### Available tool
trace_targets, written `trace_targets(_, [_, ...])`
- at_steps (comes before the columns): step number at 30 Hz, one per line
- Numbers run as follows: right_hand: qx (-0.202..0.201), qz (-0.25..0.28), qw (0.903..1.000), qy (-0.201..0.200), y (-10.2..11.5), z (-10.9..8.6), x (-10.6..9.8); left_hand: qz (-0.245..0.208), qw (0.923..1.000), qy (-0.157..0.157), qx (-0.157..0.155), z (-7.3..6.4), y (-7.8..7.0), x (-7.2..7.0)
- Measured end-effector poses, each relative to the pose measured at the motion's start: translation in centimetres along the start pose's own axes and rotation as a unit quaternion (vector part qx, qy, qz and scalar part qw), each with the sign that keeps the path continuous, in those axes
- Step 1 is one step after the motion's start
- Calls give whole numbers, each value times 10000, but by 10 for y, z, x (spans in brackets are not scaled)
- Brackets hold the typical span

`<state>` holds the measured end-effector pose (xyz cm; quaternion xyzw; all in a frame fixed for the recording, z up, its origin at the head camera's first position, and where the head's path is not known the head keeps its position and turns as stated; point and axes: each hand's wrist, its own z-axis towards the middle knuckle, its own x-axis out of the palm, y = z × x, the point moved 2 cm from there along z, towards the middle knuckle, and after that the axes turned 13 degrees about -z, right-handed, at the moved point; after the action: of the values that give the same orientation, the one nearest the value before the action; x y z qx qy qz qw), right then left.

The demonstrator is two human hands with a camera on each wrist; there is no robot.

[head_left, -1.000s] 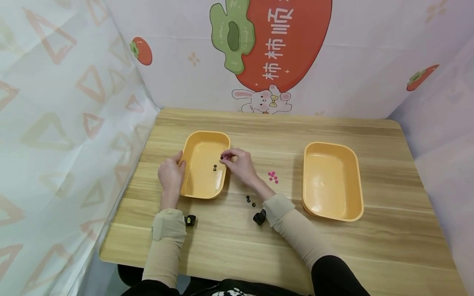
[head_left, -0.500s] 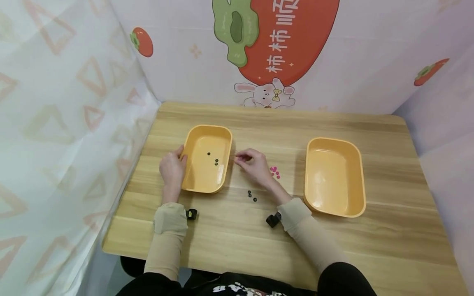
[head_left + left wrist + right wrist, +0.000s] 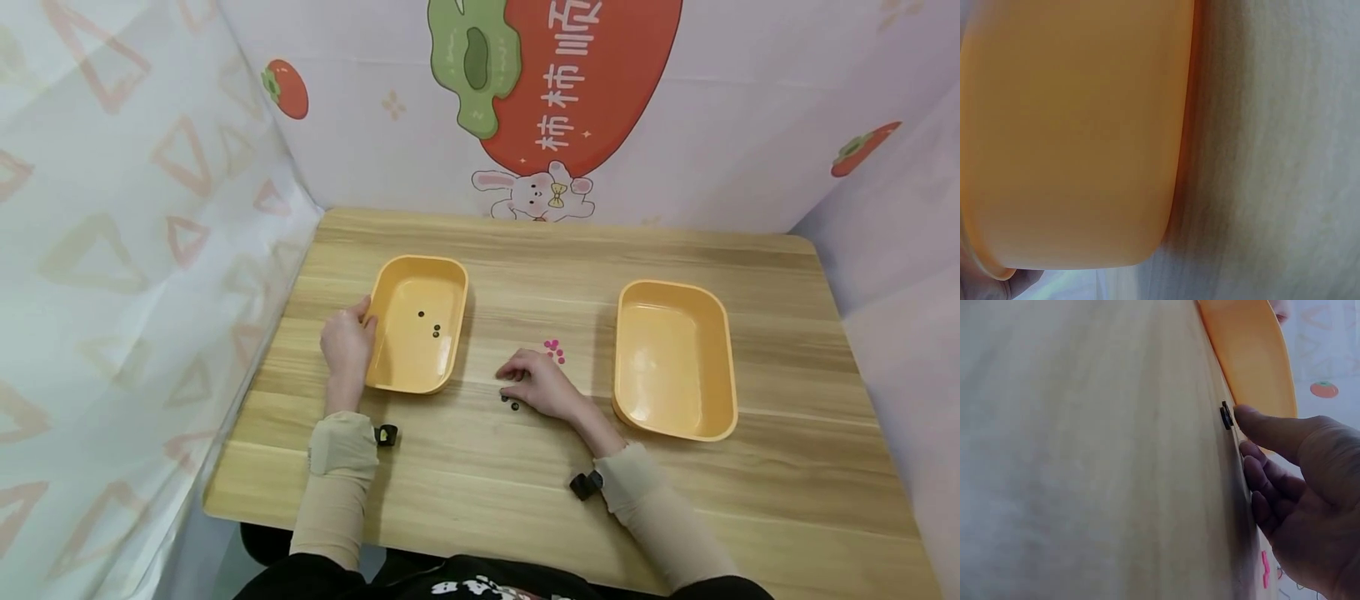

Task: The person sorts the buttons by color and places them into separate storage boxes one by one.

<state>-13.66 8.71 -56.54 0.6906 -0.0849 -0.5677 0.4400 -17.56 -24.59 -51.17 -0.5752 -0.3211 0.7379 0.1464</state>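
Observation:
My left hand (image 3: 348, 343) grips the left rim of a yellow-orange plastic tub (image 3: 397, 367), the thumb on the rim side. In the left wrist view the tub's outer wall (image 3: 1072, 137) fills much of the picture. Three small round black beads (image 3: 437, 331) lie inside the tub. My right hand (image 3: 546, 385) is low over the table, its thumb and fingers apart beside loose black beads (image 3: 515, 407). In the right wrist view the thumb tip is close to dark beads (image 3: 1227, 416); whether it touches them is unclear. Part of that group is hidden by the hand.
Several pink beads (image 3: 553, 347) lie just beyond my right hand. A second yellow-orange tub (image 3: 675, 425) stands on the right, with nothing visible inside. Both tubs rest on a wood-grain table (image 3: 465, 492), with printed curtains behind and at the sides.
A third black bead has come to lie inside the left tub. My right hand has let go there and moved right and nearer to the loose black beads. The left hand stays.

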Motion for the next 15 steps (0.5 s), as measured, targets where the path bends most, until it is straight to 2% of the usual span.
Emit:
trace_targets(4, [-148, 9, 9999, -29, -3, -2, 4, 17, 10000, -9, -23, 0, 0, 0])
trace_targets(11, [-105, 121, 9997, -200, -6, -2, 5, -103, 9999, -11, -36, -1, 1, 2])
trace_targets(15, [-217, 45, 9994, -247, -6, -2, 6, -117, 9999, -37, -7, -2, 1, 2])
